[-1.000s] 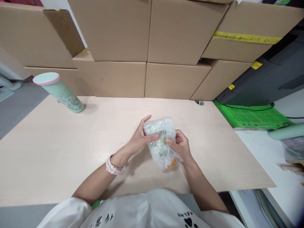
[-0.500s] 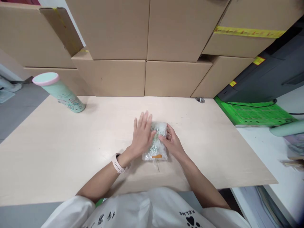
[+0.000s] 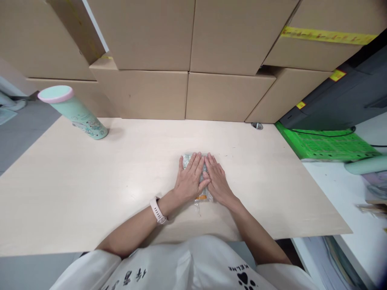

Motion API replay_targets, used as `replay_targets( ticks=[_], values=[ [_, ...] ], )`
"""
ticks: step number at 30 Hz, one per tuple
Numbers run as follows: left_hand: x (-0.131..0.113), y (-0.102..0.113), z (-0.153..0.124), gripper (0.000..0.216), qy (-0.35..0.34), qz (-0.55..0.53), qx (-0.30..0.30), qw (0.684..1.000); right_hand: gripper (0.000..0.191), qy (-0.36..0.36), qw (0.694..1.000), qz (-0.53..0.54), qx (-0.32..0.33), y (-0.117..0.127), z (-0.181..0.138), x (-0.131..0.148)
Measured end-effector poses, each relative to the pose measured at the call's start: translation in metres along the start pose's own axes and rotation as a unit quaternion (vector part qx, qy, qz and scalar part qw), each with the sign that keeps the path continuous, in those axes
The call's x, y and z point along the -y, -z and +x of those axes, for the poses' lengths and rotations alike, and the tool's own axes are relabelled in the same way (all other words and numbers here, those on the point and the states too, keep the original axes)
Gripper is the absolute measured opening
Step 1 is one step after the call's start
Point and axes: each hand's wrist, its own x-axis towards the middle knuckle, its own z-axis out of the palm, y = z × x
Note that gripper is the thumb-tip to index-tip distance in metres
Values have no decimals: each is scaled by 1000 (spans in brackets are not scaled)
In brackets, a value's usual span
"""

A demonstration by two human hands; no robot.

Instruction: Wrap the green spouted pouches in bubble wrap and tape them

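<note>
A small bubble-wrapped package [image 3: 188,158] lies flat on the wooden table [image 3: 90,193], with an orange sticker [image 3: 201,197] near its front end. My left hand [image 3: 190,177] rests flat on the package's left part, fingers stretched out and pointing away from me. Beside it, my right hand [image 3: 218,179] lies palm down over the right part, its fingers straight as well. The thumbs meet or nearly meet over the middle. Most of the wrap is hidden beneath the hands, and what is inside cannot be made out.
Stacked cardboard boxes [image 3: 151,94] wall off the table's far edge. A mint-green tumbler [image 3: 81,114] with a pink-rimmed lid stands at the far left. On the right are a green plastic crate [image 3: 329,143], a dark grey case [image 3: 344,96] and a white side surface [image 3: 329,181].
My left hand has come down flat onto the package. My right hand has let go of the package's right edge and now lies flat on top with fingers extended.
</note>
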Motion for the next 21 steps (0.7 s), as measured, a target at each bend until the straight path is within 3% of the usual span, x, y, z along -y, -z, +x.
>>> replay_targets(
  ticks=[4,6,8,10,12,14,16,17,21],
  values=[
    [2,4,2,67,10,-43,20,999,56,3,1000,20,-11,1,1,1],
    [7,11,0,62,18,-95,34,995,52,8,997,51,-59,4,2,3],
    [14,21,-5,56,58,-166,2,984,46,-11,986,93,-139,9,2,6],
    [22,30,-11,50,141,-218,-79,962,42,-70,969,134,-195,15,1,10],
    [28,36,-18,45,226,-250,-123,934,46,-127,962,160,-180,19,0,15],
    [30,38,-24,45,266,-291,-82,915,56,-149,968,160,-121,21,-1,20],
    [28,36,-28,50,260,-332,-39,906,74,-135,977,150,-75,19,-3,25],
    [26,34,-30,54,243,-342,-46,907,84,-118,979,154,-64,17,-4,28],
    [17,29,-32,63,123,-315,-171,925,109,-38,968,223,-112,9,-5,37]
  ],
)
